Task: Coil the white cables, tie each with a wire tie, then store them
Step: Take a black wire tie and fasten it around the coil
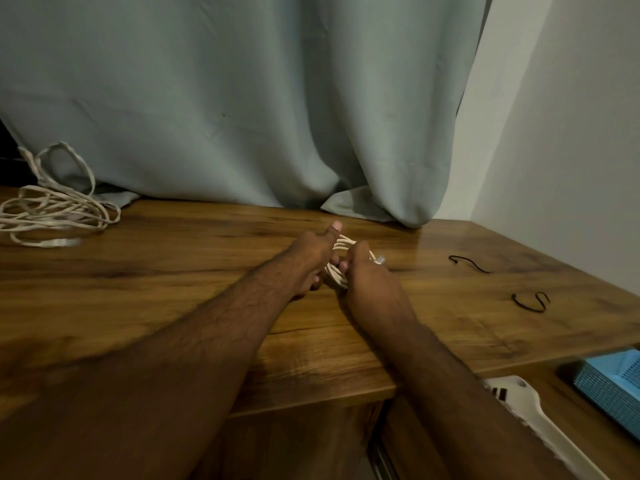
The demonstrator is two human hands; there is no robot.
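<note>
Both hands meet over the middle of the desk point(194, 271): the left hand point(311, 261) and right hand point(367, 275) each curl their fingers round a small coil point(337, 268) of white cable held between them. A loose cable point(52, 213) lies tangled at the desk's far left edge, and two black ties point(467, 264) point(530, 302) lie apart near its right edge.

Coiled white cable point(341, 268), apparently untied, loose cable point(52, 209) far left

Dim, warm indoor light; glare on the wooden table point(433, 244), forearms motion-blurred, wide-angle bending at edges.
</note>
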